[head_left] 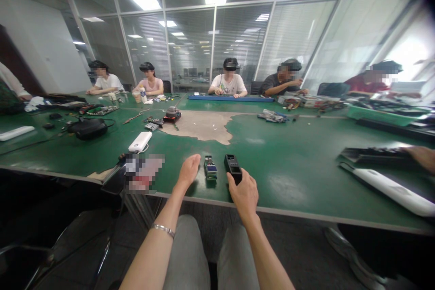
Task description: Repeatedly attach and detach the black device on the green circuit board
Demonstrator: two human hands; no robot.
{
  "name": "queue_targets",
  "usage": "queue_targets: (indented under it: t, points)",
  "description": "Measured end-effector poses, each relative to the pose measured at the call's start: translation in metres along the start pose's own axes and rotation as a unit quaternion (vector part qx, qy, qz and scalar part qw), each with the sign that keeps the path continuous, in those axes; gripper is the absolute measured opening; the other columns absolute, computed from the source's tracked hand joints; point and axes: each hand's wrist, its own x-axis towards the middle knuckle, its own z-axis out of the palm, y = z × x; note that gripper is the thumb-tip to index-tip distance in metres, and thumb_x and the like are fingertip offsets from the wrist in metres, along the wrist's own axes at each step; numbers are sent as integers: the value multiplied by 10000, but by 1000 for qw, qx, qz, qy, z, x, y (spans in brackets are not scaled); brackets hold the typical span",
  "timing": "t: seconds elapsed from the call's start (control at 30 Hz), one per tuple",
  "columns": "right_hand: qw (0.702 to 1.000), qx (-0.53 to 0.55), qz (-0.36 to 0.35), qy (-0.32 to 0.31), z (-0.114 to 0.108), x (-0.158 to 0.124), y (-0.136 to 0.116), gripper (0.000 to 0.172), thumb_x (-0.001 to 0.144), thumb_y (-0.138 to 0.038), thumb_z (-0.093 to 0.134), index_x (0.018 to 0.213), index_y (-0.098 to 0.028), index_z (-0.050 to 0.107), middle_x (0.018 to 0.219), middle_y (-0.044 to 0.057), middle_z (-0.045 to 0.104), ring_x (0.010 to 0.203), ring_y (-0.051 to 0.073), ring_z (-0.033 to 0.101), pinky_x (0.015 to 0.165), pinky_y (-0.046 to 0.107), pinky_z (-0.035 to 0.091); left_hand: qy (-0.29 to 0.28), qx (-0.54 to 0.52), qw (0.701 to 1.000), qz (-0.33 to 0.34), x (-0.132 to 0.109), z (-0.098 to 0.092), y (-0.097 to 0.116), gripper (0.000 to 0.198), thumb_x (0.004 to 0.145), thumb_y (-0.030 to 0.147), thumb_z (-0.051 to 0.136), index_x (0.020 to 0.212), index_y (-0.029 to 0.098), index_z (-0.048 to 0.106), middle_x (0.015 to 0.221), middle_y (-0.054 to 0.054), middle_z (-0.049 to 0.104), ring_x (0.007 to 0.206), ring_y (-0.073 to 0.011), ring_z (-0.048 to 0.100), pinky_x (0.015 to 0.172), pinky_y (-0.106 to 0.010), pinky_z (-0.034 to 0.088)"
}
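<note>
My right hand (245,190) is closed around the near end of a black rectangular plastic casing (232,162), with the thumb along its left side. The casing has openings in its upper face and rests at the table's near side. Just left of it lies a small green circuit board assembly (210,168) with a bluish screen-like part, and neither hand touches it. My left hand (189,170) stands on its edge to the left of the board, holding nothing visible. Its fingers look stretched out together, though they are partly hidden behind the hand.
The green table (288,154) has a worn tan patch (204,124). A white power bank (140,141) and a black pouch (89,128) lie left. On the right are a white power strip (390,188) and another person's hand (423,158). Several people sit across the table.
</note>
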Motion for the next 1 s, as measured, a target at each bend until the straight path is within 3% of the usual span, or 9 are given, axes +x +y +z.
queue_targets:
  t: [0.43, 0.7, 1.0]
  points:
    - [997, 65, 45, 9, -10, 3, -6, 527, 799, -569, 504, 1127, -170, 610, 994, 104, 674, 917, 253, 583, 792, 334, 411, 9, -7, 1000, 7, 2, 1, -5, 516, 944, 491, 290, 1108, 168, 658, 1220, -90, 637, 1189, -197, 549, 1069, -344, 381]
    - [991, 132, 6, 3, -17, 9, -54, 508, 805, -566, 508, 1126, -186, 610, 1012, 84, 679, 934, 228, 603, 819, 316, 414, 25, -37, 999, 10, 0, 0, -3, 489, 936, 488, 331, 1176, 180, 626, 1262, -81, 612, 1209, -194, 532, 1085, -349, 363]
    - [998, 55, -15, -40, -6, 6, -83, 485, 831, -529, 484, 1117, -154, 596, 936, 111, 671, 903, 232, 600, 792, 308, 396, 22, -35, 999, 11, 1, 0, -4, 495, 944, 475, 316, 1196, 165, 610, 1284, -89, 595, 1233, -187, 514, 1096, -353, 354]
